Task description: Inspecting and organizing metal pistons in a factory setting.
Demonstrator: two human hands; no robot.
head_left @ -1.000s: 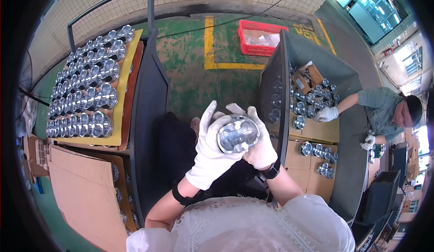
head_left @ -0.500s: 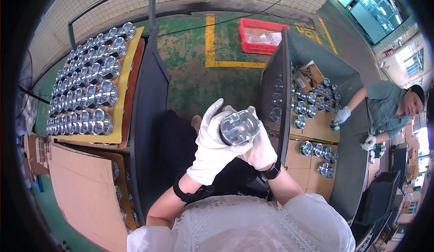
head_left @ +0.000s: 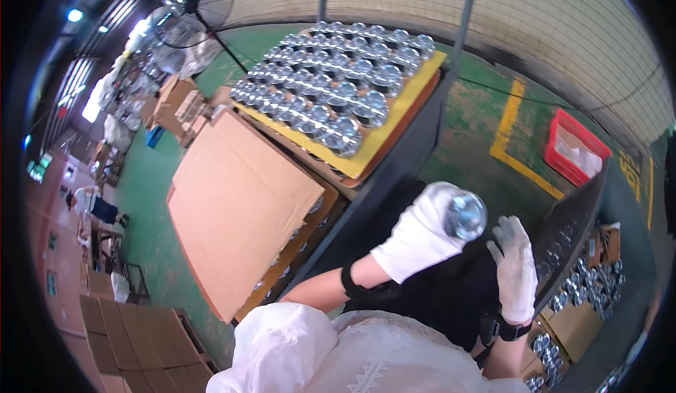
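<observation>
A shiny metal piston (head_left: 466, 215) is gripped in my white-gloved left hand (head_left: 422, 234), its round top facing up. My gloved right hand (head_left: 515, 263) is apart from it on the right, holding nothing, its fingers loosely spread. Rows of similar pistons (head_left: 345, 94) stand on a yellow sheet (head_left: 401, 122) on top of a stack to the left. Nearer to me, a brown cardboard sheet (head_left: 243, 206) lies over a second stack, with pistons partly showing beneath its edge.
A dark cart wall (head_left: 394, 175) with a handle frame (head_left: 461, 30) borders the stacks. At right, a grey metal bin (head_left: 637, 238) holds many pistons and a small cardboard box (head_left: 605, 245). Beyond are a red crate (head_left: 577, 150) and a standing fan (head_left: 190, 5).
The view has swung left toward the piston stacks. My right hand has let go of the piston and moved off to the right, while my left hand keeps it.
</observation>
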